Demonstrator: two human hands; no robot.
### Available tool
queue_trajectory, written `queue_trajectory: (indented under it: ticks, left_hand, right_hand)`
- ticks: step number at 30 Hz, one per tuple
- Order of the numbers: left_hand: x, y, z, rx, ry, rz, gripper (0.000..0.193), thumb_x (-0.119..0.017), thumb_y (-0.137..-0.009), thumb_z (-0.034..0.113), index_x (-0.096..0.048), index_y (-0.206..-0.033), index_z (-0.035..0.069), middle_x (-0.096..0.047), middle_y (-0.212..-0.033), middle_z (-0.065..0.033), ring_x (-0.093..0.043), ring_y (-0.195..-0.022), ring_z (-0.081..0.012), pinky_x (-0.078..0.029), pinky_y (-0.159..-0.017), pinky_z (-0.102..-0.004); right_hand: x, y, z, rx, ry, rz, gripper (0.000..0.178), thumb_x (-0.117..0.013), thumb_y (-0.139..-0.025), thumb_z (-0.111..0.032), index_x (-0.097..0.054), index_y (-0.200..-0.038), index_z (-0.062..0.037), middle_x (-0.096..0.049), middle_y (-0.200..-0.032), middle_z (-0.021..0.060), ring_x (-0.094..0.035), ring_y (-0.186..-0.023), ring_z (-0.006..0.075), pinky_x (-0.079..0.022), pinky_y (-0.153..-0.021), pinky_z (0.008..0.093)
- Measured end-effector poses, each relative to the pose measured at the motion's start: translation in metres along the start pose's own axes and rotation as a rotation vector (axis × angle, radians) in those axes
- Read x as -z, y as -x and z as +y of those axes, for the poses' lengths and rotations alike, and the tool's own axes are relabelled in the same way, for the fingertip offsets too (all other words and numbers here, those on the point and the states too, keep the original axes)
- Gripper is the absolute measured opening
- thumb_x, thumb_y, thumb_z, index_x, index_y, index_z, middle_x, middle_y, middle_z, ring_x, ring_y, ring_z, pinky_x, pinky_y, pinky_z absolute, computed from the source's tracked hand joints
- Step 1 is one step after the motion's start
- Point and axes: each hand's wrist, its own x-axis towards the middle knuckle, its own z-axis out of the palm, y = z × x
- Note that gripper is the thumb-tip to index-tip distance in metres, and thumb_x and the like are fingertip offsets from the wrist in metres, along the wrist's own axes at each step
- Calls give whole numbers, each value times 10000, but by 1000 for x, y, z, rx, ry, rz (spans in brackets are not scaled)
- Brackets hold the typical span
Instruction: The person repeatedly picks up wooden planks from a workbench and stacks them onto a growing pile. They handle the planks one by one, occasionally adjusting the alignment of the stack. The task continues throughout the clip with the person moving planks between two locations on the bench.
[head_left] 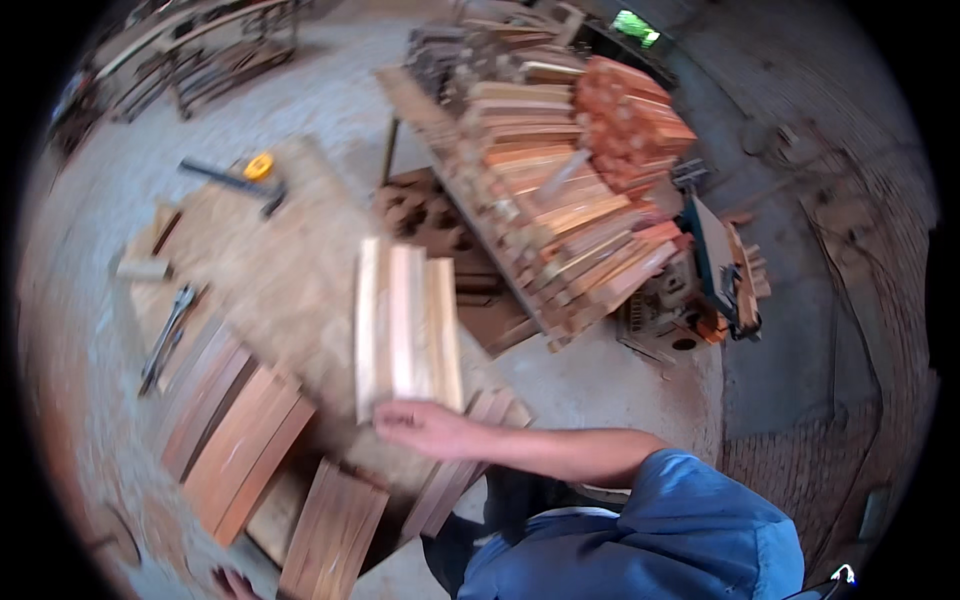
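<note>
The right grip (425, 428) is touching the near end of pale wooden slats (405, 330), which are extending just beyond it over the tabletop (270, 230); blur is hiding whether it's clasping or pressing. I'm not making out how the left grip (232, 583) is set; a brown board (335, 530) is lying just right of it. The slats are looking stiff, light, prone to sliding apart; spanning both outer edges is seeming best.

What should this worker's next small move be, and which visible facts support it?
Probably bringing the left hand over to steady the pale wood strips: the right hand is at their near end, no hand supports the far end, and the left hand is apart from them, at the lower edge.
</note>
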Motion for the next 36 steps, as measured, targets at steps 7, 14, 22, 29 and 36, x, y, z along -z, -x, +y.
queue_trajectory:
  ticks: [7, 14, 22, 29, 36]
  left_hand:
    - [-67, 125, 63, -180, 160, 123, 492, -572, -1010, 240, -482, -1405, -40, -611, -1278, -244, -640, -1102, -295, -537, -940, -375]
    - [-226, 215, 120, -406, 123, 19, 489, -552, -1003, 177, -449, -1438, -20, -583, -1341, -155, -620, -1114, -211, -524, -887, -312]
    - [-379, 334, 303, -878, -119, -300, 405, -662, -882, 55, -564, -1269, -14, -633, -1189, -190, -661, -1029, -286, -551, -866, -378]
    - [-412, 379, 316, -1012, -305, -429, 428, -703, -832, 75, -595, -1242, 17, -626, -1196, -218, -641, -1030, -384, -531, -909, -414]
    - [-386, 354, 258, -782, -225, -385, 400, -697, -852, 70, -601, -1230, -18, -643, -1140, -202, -664, -985, -319, -549, -844, -387]
  right_hand:
    - [133, 87, 42, 15, -192, -61, 335, -585, -1010, -190, -550, -1271, 17, -674, -1143, 69, -598, -1074, 118, -480, -951, 284]
    - [322, 148, 78, 231, -215, 204, 325, -669, -940, -148, -601, -1223, -4, -690, -1054, 93, -650, -936, 140, -534, -830, 277]
    - [523, 110, 103, 513, 600, 569, 341, -689, -870, -178, -638, -1146, 16, -663, -1073, 192, -625, -1006, 358, -509, -883, 416]
    - [550, 13, 105, 541, 932, 472, 432, -665, -839, -171, -575, -1236, -26, -558, -1306, 158, -482, -1268, 350, -403, -1079, 424]
    - [565, -42, 114, 510, 1143, 452, 403, -632, -828, -113, -605, -1230, -108, -592, -1245, 131, -487, -1275, 328, -369, -1102, 426]
